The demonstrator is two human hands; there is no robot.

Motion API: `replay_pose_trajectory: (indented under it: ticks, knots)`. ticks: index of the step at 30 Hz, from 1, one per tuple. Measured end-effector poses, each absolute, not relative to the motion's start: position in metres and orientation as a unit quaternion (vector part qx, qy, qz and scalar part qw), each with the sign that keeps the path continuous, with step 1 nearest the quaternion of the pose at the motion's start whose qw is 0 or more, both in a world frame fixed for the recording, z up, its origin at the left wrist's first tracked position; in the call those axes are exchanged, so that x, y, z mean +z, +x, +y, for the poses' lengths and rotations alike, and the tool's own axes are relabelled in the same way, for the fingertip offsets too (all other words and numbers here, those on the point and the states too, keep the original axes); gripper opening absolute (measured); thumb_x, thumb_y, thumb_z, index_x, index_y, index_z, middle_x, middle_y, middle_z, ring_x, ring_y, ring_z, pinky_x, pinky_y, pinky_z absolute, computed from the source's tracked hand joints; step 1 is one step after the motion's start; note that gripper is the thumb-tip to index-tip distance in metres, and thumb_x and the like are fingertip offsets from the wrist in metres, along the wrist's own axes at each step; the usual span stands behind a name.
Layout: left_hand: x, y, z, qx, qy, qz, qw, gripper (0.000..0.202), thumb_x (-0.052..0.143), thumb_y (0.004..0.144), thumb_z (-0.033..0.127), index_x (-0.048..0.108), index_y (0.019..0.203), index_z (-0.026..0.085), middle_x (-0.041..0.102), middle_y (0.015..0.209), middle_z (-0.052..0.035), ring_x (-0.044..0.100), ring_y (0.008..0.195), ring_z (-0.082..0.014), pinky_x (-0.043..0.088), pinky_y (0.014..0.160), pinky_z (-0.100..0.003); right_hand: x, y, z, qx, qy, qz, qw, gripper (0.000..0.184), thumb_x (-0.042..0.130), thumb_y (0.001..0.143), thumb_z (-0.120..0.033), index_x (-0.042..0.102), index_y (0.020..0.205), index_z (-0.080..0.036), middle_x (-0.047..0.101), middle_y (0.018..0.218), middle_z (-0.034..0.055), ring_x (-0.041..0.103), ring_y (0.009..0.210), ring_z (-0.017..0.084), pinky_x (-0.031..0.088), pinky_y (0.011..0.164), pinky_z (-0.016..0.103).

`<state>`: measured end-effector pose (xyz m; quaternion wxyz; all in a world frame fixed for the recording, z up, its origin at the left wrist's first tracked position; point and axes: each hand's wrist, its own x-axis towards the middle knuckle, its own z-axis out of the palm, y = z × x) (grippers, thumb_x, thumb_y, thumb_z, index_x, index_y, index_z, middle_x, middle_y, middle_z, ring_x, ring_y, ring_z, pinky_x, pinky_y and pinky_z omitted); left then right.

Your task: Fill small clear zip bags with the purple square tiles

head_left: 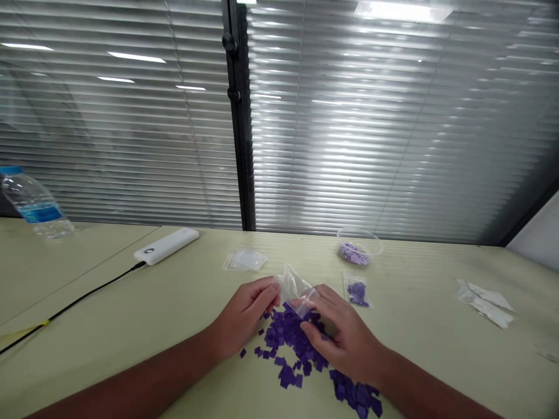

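Pinched between the thumb and fingers of my left hand [251, 311] is the edge of a small clear plastic bag [292, 284]. My right hand [343, 329] grips the bag's other side, its fingertips partly behind the film and its thumb lower down. No contents can be made out in the bag. Beneath both hands lies a loose pile of small purple paper squares [288, 334], some scattered toward me. More purple squares [356, 396] lie below my right wrist, which partly hides them.
Behind my hands are flat clear bags [246, 259], a filled bag of purple pieces [357, 292] and a round clear tub [358, 251] with lilac pieces. White scraps [487, 302] lie right. A white power bank [166, 245] with a black cable and a water bottle [38, 203] stand left.
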<state>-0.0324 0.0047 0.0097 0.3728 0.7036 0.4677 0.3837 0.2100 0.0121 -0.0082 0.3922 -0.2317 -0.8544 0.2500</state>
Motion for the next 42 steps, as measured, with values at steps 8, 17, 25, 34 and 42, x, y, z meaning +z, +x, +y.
replay_pose_trajectory:
  ticks: [8,17,25,34,42]
  knots:
    - [0.004,-0.031,0.005,0.379,0.705,0.509,0.315,0.021,0.052,0.105,0.041,0.059,0.097,0.023,0.059,0.093,0.0,0.056,0.086,-0.0201,0.046,0.075,-0.03,-0.014,0.21,0.016,0.219,-0.236,-0.841,0.435,0.01,0.067,0.1,-0.02,0.069,0.109,-0.025,0.069,0.097,0.0041,0.063,0.092,0.021,0.051,0.078,0.033]
    - [0.001,-0.027,-0.005,0.335,0.823,0.442,0.127,0.085,0.061,0.079,0.008,0.033,0.156,0.033,0.044,0.155,-0.0073,0.04,0.145,-0.0312,0.031,0.124,-0.05,-0.011,0.207,0.016,0.201,-0.197,-0.851,0.444,0.01,0.068,0.1,-0.018,0.068,0.106,-0.025,0.072,0.091,0.0026,0.064,0.088,0.02,0.052,0.081,0.033]
    - [0.007,-0.022,-0.006,0.322,0.827,0.443,0.127,0.034,0.069,0.082,0.012,0.053,0.109,0.025,0.057,0.126,-0.0075,0.052,0.122,-0.0293,0.043,0.106,-0.044,-0.006,0.205,0.011,0.178,-0.173,-0.863,0.441,0.014,0.069,0.096,-0.014,0.065,0.107,-0.024,0.071,0.099,0.0052,0.064,0.096,0.022,0.053,0.086,0.038]
    - [-0.001,-0.026,0.004,0.335,0.765,0.532,0.142,0.021,0.065,0.088,0.025,0.054,0.105,0.024,0.06,0.107,-0.0049,0.055,0.102,-0.0287,0.047,0.091,-0.044,-0.011,0.209,0.01,0.176,-0.233,-0.841,0.455,0.019,0.063,0.093,-0.008,0.06,0.102,-0.024,0.062,0.115,0.0083,0.061,0.111,0.024,0.052,0.093,0.038]
    - [0.01,-0.025,-0.003,0.367,0.781,0.482,0.152,0.021,0.058,0.091,0.021,0.055,0.112,0.024,0.062,0.114,-0.007,0.057,0.109,-0.0283,0.048,0.096,-0.042,-0.016,0.208,0.018,0.209,-0.25,-0.854,0.407,0.033,0.049,0.074,0.01,0.049,0.082,-0.022,0.062,0.11,0.0058,0.059,0.107,0.022,0.049,0.085,0.035]
